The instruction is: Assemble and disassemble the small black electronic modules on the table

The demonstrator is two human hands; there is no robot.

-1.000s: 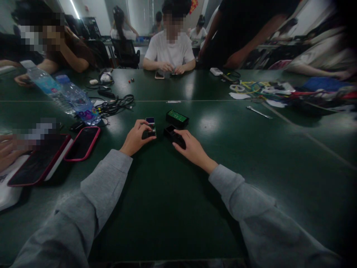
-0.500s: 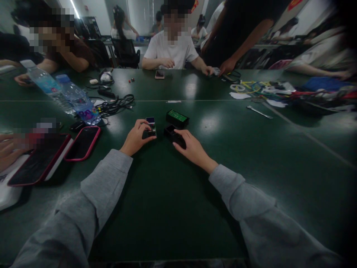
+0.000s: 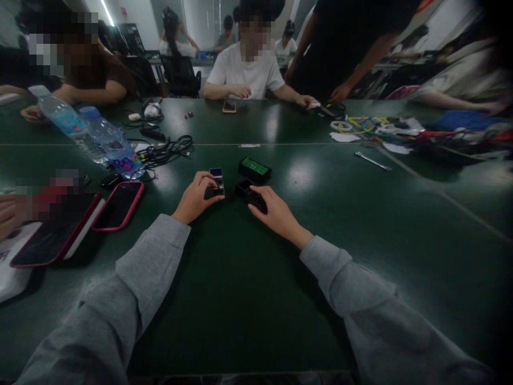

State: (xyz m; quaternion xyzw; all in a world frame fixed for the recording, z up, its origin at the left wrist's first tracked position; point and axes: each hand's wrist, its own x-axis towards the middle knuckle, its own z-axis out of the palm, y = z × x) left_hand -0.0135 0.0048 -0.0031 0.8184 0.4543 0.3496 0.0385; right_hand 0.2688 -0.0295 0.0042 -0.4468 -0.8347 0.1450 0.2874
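Near the middle of the green table, my left hand (image 3: pixel 195 198) curls its thumb and fingers around the sides of a small circuit board (image 3: pixel 217 179) with a little screen at its far end. The fingers cover part of the board. To its right, my right hand (image 3: pixel 276 211) grips an open black plastic case (image 3: pixel 245 188) by its near end, thumb on one side and fingers over the other. Just behind that case lies a second black case (image 3: pixel 255 170) with a green circuit board in its top. It touches neither hand.
Left are two water bottles (image 3: pixel 116 147), black cables (image 3: pixel 170 151), a red-cased phone (image 3: pixel 120 206) and a larger red-edged device (image 3: pixel 58 230). A wrench (image 3: pixel 372 161) and a heap of coloured wires (image 3: pixel 360 125) lie right. Across the table sits a person in white (image 3: pixel 246 75).
My two hands and what they hold look unmoved. Across the table, the standing person's hand has drawn away from the seated person's hand, towards the right.
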